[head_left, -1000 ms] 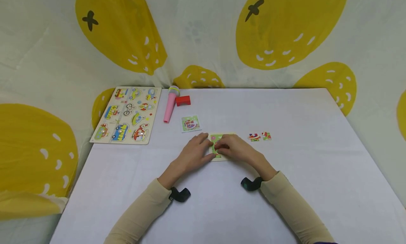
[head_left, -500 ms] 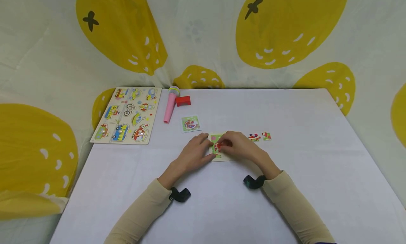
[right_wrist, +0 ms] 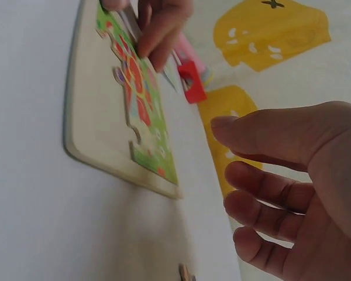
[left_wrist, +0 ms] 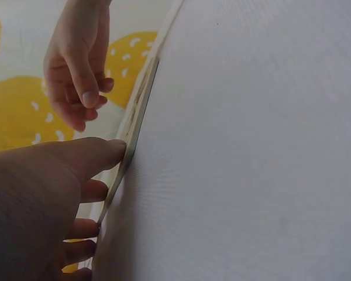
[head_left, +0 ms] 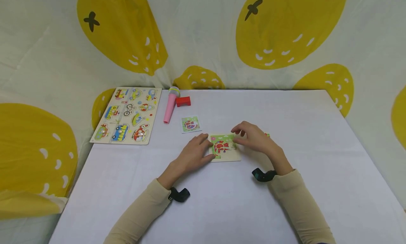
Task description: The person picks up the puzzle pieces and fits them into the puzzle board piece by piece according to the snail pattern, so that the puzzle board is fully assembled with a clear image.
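A small wooden jigsaw board (head_left: 231, 156) lies in the middle of the table, its upper part filled with joined pieces of a red figure on green (head_left: 221, 146). My left hand (head_left: 194, 154) rests at its left side, thumb and fingers spread over the edge; the left wrist view shows the thumb right at the rim. Above the board's right side, my right hand (head_left: 253, 137) hovers with relaxed, parted fingers and nothing between them. A loose jigsaw piece (head_left: 268, 135) peeks out behind that hand, which hides most of the other loose pieces' spot.
Behind the board lies a small square picture card (head_left: 190, 124). Farther back are a pink toy microphone (head_left: 170, 106) and a red block (head_left: 183, 101). A large vehicle peg puzzle (head_left: 127, 115) sits at the table's back left. A fruit-print cloth hangs behind.
My right hand has let go of the red pieces and moved right and up, uncovering the joined jigsaw pieces. The left hand has stayed put.
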